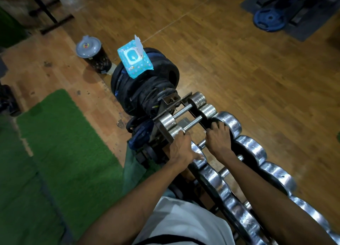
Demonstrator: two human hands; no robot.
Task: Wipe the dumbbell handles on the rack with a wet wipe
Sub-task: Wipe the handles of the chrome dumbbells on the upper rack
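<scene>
A row of chrome dumbbells lies across the rack (185,99), running from mid-frame to the lower right. The two smallest show bare handles (192,123). My right hand (219,138) is curled over the third dumbbell's handle (201,143), close to its far head (230,122). A small white scrap peeks out beside its fingers; whether it is a wipe I cannot tell. My left hand (181,147) grips the same dumbbell's near head (197,161). A blue wet wipe pack (135,58) with its flap up sits on a stack of black weight plates (158,79) beyond the rack's end.
A dark bin with a grey lid (88,46) stands on the wooden floor left of the plates. A green mat (55,134) covers the floor at left. A blue weight plate (269,19) lies far right, and a black metal frame (49,15) stands at top left.
</scene>
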